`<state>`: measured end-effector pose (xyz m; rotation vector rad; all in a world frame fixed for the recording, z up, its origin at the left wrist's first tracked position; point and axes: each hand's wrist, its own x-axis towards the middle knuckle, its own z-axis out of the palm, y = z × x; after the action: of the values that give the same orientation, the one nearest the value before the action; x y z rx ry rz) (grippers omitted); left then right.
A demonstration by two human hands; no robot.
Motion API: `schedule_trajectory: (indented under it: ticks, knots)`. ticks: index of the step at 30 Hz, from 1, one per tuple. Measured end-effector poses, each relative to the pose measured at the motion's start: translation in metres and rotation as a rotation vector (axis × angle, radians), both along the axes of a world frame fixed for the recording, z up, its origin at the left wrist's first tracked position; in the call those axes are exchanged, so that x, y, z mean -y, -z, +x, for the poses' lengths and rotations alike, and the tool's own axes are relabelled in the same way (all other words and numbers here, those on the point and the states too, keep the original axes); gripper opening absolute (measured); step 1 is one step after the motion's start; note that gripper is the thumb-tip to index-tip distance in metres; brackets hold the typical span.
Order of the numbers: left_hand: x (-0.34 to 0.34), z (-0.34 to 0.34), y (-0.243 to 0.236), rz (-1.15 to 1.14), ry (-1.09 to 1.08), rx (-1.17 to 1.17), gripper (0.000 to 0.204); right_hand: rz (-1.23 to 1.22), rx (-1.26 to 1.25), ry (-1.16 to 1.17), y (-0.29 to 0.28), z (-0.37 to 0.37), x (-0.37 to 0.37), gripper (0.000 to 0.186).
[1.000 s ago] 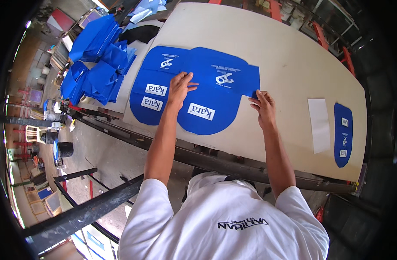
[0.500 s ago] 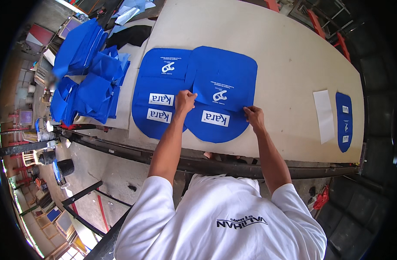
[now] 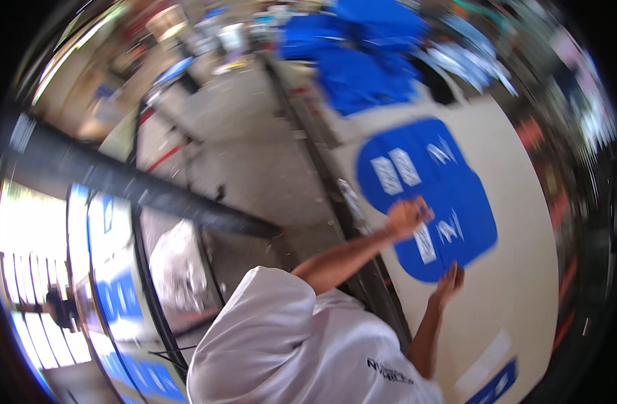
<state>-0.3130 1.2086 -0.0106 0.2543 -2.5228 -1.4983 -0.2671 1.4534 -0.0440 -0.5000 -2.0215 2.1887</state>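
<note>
Here, with left hand (image 3: 407, 217) over blue sheets (image 3: 438, 188) and right hand (image 3: 448, 283) at their edge, I cannot tell whether fingers grip.

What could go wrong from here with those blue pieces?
No weights or clamps show on the blue pieces, so the left hand or right hand might nudge them askew. They lie near the edge of the table; a drag could pull them over it. Blur could make you misjudge grip.

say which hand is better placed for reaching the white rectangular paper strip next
Probably the right hand: it is closer to the white rectangular paper strip, near the edge of the rounded blue cloth-like pieces facing it. The left hand is farther off, over those pieces.
</note>
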Motion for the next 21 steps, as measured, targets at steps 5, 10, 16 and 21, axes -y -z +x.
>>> schedule_trajectory:
  ticks: [5,10,16,21]
  knots:
    - [0.036,0.202,-0.033,0.267,-0.204,-0.153,0.031,0.084,0.034,-0.452,-0.06,0.101,0.111,0.013]
    - [0.046,0.423,0.015,0.464,-0.613,0.336,0.035,0.049,-0.062,-1.06,-0.046,0.181,0.17,0.011]
    - [0.071,0.551,0.026,0.676,-0.896,0.263,0.034,0.05,0.079,-1.334,-0.036,0.275,0.242,0.007]
    - [0.139,0.61,0.014,0.716,-0.848,0.071,0.035,0.056,0.256,-1.52,-0.042,0.362,0.345,0.007]
